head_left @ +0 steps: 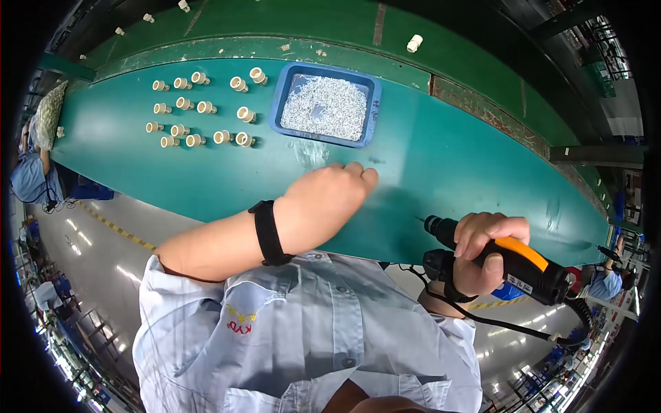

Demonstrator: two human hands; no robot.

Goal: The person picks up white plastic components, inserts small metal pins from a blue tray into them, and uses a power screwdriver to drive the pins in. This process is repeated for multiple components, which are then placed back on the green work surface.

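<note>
At about twelve o'clock from the left hand (327,199), just beyond its curled-together fingertips, sits the blue tray (279,103) of small silvery screws (325,107); whether they pinch anything I cannot tell. Well apart at four o'clock, the right hand (482,251) is clamped on the electric screwdriver (513,265), its long axis pointing toward ten o'clock.

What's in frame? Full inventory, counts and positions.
Green conveyor belt: one, teal-green, across the middle.
Blue plastic tray: one, upper centre on the belt, filled with small silver screws, too many to count.
Beige plastic fittings: about fourteen, in loose rows left of the tray.
Black-and-orange electric screwdriver: one, lower right, cord trailing.
Black wristband: one, on left wrist.
Left hand: resting on the belt below the tray, fingers curled; contents hidden.
Right hand: gripping the screwdriver.
</note>
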